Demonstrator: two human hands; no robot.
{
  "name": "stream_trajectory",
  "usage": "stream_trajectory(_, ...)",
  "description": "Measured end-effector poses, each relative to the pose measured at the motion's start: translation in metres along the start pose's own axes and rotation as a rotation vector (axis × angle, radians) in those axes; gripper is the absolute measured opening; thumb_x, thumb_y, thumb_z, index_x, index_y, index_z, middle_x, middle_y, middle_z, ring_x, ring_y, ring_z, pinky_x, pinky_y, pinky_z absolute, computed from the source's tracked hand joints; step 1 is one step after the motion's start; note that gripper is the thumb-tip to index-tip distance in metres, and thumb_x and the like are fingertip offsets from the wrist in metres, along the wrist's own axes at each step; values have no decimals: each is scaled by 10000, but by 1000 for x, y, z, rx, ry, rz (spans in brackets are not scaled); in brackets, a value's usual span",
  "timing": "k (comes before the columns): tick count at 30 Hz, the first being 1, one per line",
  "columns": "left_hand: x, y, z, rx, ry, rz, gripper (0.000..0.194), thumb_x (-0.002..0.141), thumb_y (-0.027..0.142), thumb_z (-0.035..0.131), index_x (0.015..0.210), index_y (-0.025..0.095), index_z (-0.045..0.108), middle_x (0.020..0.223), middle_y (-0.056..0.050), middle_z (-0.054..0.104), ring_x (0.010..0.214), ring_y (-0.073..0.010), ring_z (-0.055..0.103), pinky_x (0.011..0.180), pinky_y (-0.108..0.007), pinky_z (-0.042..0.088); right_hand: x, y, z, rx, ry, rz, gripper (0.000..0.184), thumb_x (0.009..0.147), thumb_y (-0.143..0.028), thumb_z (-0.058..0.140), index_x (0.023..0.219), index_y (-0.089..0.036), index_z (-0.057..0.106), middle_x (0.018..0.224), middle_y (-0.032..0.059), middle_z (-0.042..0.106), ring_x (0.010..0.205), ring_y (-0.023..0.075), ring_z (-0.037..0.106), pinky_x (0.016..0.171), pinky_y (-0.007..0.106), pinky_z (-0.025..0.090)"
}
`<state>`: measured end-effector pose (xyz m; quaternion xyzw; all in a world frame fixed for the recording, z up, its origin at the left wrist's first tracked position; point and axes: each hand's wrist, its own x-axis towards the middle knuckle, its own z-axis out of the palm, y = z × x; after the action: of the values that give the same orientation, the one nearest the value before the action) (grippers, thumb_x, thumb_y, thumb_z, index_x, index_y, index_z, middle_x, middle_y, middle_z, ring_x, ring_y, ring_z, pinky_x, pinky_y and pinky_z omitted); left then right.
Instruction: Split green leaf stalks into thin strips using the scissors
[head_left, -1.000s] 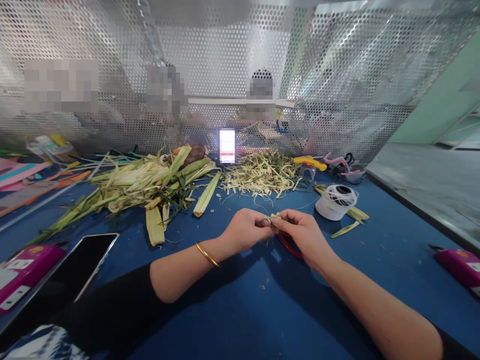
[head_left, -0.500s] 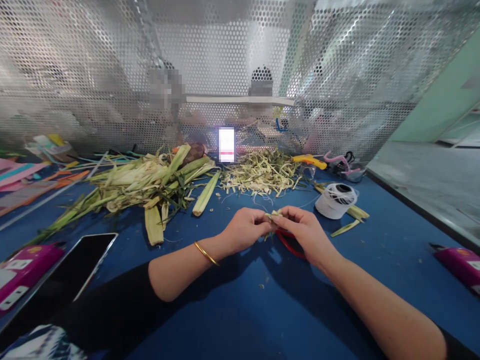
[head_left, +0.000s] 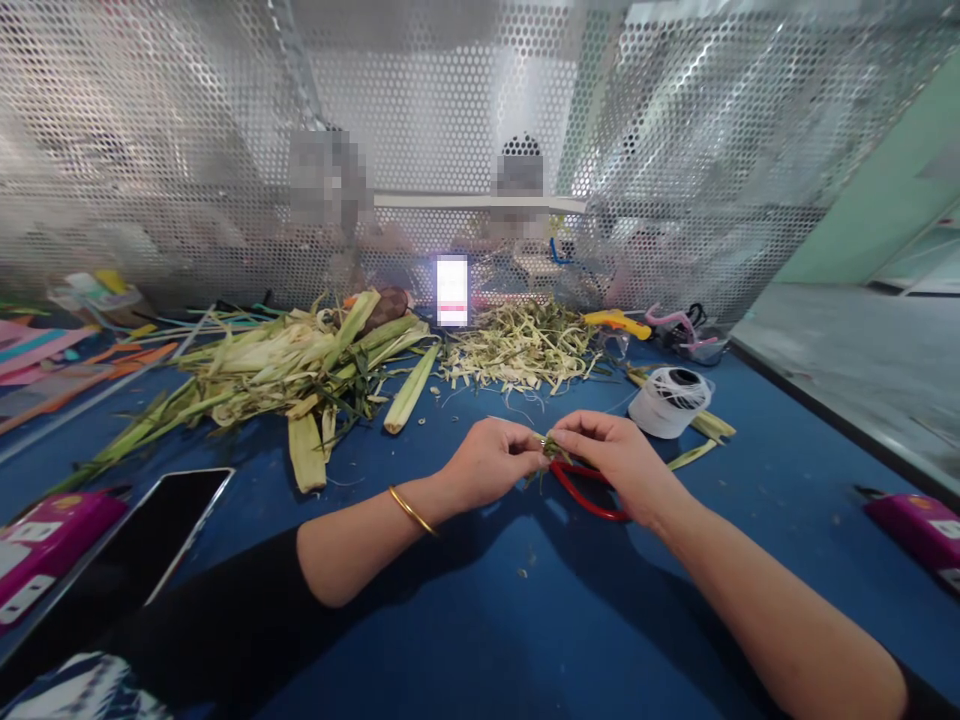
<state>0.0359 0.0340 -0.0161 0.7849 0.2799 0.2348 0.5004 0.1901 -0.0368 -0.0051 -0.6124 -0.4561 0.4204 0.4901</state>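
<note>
My left hand (head_left: 491, 462) and my right hand (head_left: 611, 455) meet above the blue table, both closed in a pinch. Between the fingertips is a small bundle of green and pale plant strips (head_left: 555, 452), partly hidden by my fingers. Red scissor-like handles (head_left: 589, 500) lie beneath my right hand; the rest of that tool is covered. Just beyond the right hand stands a spool of white thread (head_left: 670, 403). A single pale husk piece (head_left: 411, 390) lies farther off, ahead of my left hand.
Behind are a large husk pile (head_left: 277, 360) and a shredded pile (head_left: 521, 345). A phone (head_left: 135, 540) and a purple power strip (head_left: 56, 550) lie left, another purple strip (head_left: 915, 530) right. A perforated metal screen (head_left: 450, 100) closes the back, people blurred behind it.
My right fingers have shifted slightly and the bundle has turned, showing more green. More of the red handles now shows under my right hand. Everything else stays put.
</note>
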Motion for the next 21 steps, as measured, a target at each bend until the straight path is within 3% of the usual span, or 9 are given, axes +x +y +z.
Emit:
stream_trajectory(3, 1, 1, -1, -90, -62, -45, 182, 688, 275, 612, 551, 159, 584, 536, 35, 502, 535, -87, 418, 550, -226, 335, 0, -2, -4, -80, 24, -38, 289, 612, -438, 722, 684, -165, 660, 603, -24, 581, 574, 106, 467, 565, 255, 351)
stream_trajectory(6, 2, 3, -4, -181, -72, -90, 285, 744, 396, 603, 590, 158, 631, 556, 10, 547, 556, -101, 466, 587, -239, 372, 1, -2, -7, -21, 67, -42, 293, 592, -440, 733, 679, -168, 665, 607, -21, 585, 590, 116, 477, 584, 265, 366)
stream_trajectory(10, 7, -1, -9, -348, 106, -199, 500, 809, 568, 488, 691, 130, 696, 565, -25, 565, 551, -112, 508, 607, -249, 408, 5, 0, -10, 63, 121, -58, 286, 584, -431, 750, 677, -173, 670, 600, -23, 571, 589, 111, 455, 571, 258, 362)
stream_trajectory(13, 12, -11, -12, -478, 275, -294, 543, 769, 627, 515, 693, 119, 694, 543, -4, 523, 505, -95, 477, 580, -240, 413, 4, 0, -10, 69, 124, -57, 283, 595, -427, 757, 673, -171, 664, 560, -40, 529, 549, 91, 418, 531, 240, 338)
stream_trajectory(15, 14, -18, -12, -555, 363, -311, 527, 729, 636, 568, 700, 123, 686, 546, 8, 508, 504, -91, 475, 574, -239, 422, 1, -1, -9, 58, 13, -7, 287, 610, -431, 755, 660, -168, 651, 522, -50, 511, 514, 81, 418, 515, 230, 339)
stream_trajectory(19, 16, -25, -11, -590, 371, -281, 479, 692, 598, 642, 691, 121, 682, 552, 15, 497, 504, -80, 461, 544, -224, 407, -2, -1, -6, -56, -436, 172, 274, 601, -385, 788, 635, -152, 648, 517, -29, 565, 481, 87, 503, 519, 232, 404)
stream_trajectory(21, 16, -25, -11, -600, 364, -279, 460, 691, 578, 656, 690, 118, 681, 552, 19, 492, 496, -74, 450, 533, -220, 400, 0, 0, -6, -20, -451, 177, 263, 609, -370, 792, 629, -151, 648, 531, -15, 592, 482, 94, 533, 526, 235, 435)
